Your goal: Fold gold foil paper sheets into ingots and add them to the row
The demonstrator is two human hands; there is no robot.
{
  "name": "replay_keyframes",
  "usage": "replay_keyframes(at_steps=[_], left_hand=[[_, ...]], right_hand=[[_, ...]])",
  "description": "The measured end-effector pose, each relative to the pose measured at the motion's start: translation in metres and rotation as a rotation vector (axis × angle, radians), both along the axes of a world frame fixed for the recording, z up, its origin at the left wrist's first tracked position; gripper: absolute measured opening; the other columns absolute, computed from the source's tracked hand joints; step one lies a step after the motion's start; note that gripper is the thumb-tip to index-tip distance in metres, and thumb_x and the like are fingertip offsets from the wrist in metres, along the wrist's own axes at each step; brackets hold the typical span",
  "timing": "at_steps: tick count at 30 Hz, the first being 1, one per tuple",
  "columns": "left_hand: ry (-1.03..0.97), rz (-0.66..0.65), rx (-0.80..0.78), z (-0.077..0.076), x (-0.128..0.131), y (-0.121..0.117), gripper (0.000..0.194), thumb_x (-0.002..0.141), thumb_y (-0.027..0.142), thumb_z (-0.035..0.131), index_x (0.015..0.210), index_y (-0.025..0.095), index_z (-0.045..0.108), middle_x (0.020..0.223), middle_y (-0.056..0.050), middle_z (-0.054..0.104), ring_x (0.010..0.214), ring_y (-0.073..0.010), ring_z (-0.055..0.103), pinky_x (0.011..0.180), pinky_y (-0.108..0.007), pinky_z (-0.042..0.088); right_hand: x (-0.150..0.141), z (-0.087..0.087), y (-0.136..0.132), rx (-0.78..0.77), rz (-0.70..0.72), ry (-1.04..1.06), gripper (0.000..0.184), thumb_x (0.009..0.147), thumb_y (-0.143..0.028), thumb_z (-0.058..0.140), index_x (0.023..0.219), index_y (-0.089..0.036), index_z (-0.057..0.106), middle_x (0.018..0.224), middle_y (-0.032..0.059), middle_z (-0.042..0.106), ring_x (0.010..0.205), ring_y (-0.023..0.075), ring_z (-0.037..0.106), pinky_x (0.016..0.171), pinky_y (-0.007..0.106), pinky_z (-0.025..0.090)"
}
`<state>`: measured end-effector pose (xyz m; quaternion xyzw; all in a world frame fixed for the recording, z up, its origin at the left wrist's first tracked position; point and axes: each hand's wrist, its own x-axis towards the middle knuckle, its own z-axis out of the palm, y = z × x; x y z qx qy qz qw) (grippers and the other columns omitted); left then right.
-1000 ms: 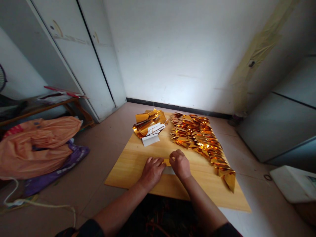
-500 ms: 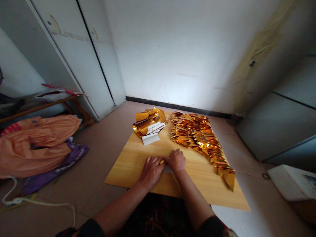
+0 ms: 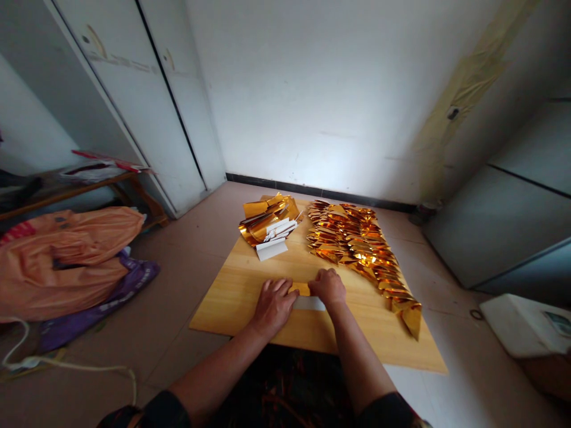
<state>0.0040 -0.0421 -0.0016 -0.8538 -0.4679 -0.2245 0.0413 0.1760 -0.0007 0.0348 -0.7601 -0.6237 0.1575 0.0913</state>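
Note:
A sheet of gold foil paper [image 3: 301, 289] lies on the wooden board between my two hands. Its far edge is folded over in a gold band, and the white underside shows nearer to me. My left hand [image 3: 273, 304] presses the left end of the fold, thumb and fingers closed on it. At the other end, my right hand [image 3: 330, 288] is curled with its fingertips pinching the folded edge. Beyond my left hand sits a loose pile of gold sheets [image 3: 267, 214] with white-backed folded papers [image 3: 273, 249]. Rows of folded gold paper pieces [image 3: 357, 238] spread to the right.
The wooden board [image 3: 214, 312] rests low in front of me. An orange bag [image 3: 66, 267] and a purple bag [image 3: 107, 303] lie on the floor at left, near a white cable [image 3: 80, 367]. At right stands a white box [image 3: 521, 324]. A wall and cabinets [image 3: 147, 107] close off the back.
My right hand has slid right along the paper's fold, away from my left hand. More of the gold band and white underside now shows. My left hand stays nearly in place.

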Motion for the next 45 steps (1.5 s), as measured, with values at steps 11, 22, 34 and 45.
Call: replay_keyframes(at_steps=[11,22,34,45], left_hand=[[-0.005,0.008,-0.005,0.0,-0.001,-0.001,0.024,0.085,0.015,0.054,0.102,0.028,0.065,0.118,-0.004,0.063,0.113,-0.0237,0.053,0.092,-0.044,0.037],[0.008,-0.046,-0.021,0.002,0.001,0.001,0.021,0.087,0.016,0.051,0.101,0.025,0.064,0.114,-0.004,0.064,0.113,-0.0224,0.05,0.092,-0.042,0.035],[0.002,-0.118,-0.123,0.008,-0.008,0.007,0.025,0.083,0.033,0.06,0.107,0.025,0.062,0.114,-0.004,0.065,0.101,-0.0214,0.055,0.092,-0.042,0.035],[0.022,-0.174,-0.078,0.012,-0.001,0.017,0.027,0.087,0.012,0.047,0.103,0.024,0.065,0.111,-0.004,0.066,0.113,-0.0212,0.051,0.094,-0.042,0.035]], right_hand=[[0.039,0.003,-0.003,-0.018,-0.075,0.034,0.006,0.069,-0.023,0.059,0.07,-0.019,0.064,0.079,0.0064,0.062,0.071,0.0173,0.059,0.055,0.024,0.036],[0.026,0.002,-0.025,0.392,0.641,0.232,0.02,0.08,-0.011,0.049,0.084,-0.021,0.066,0.088,0.0033,0.066,0.086,0.015,0.058,0.078,0.024,0.043],[0.056,-0.023,-0.035,0.314,0.836,0.139,0.031,0.087,-0.032,0.056,0.117,-0.025,0.062,0.121,0.0078,0.061,0.108,0.0218,0.052,0.091,0.037,0.038],[0.039,-0.026,-0.035,0.366,0.745,0.075,0.03,0.085,-0.031,0.06,0.115,-0.027,0.064,0.122,0.0062,0.061,0.105,0.0226,0.051,0.087,0.037,0.038]])
